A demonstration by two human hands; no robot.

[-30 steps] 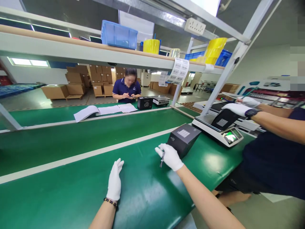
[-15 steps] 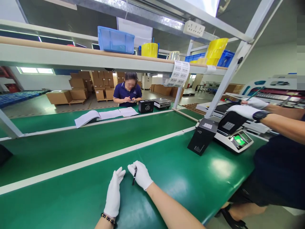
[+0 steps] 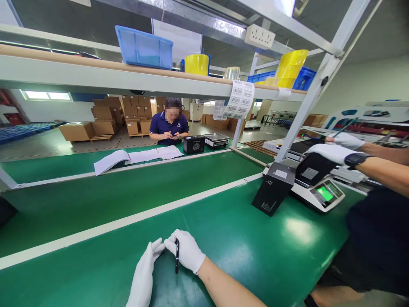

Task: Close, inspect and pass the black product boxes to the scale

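My right hand (image 3: 189, 252), in a white glove, is closed around a slim black pen (image 3: 177, 260). The pen stands steeply in view, its lower end pointing back towards me. Just to the left is my left hand (image 3: 143, 273), also gloved in white, with fingers stretched out and nothing visible in it. Its fingertips come very near the right hand's fingers; whether they touch I cannot tell. Both hands are over the green work surface (image 3: 220, 226).
At right, a black box (image 3: 274, 192) leans against a white scale (image 3: 327, 195) with a lit green display. A co-worker's gloved hand (image 3: 327, 152) holds another black box (image 3: 311, 170) there. Across the belt, a person (image 3: 171, 121) stands behind papers (image 3: 137, 157). An overhead shelf (image 3: 96, 70) spans the view.
Both hands sit lower in view and closer together. The pen has swung more upright and shows more of its length. The view has shifted slightly.
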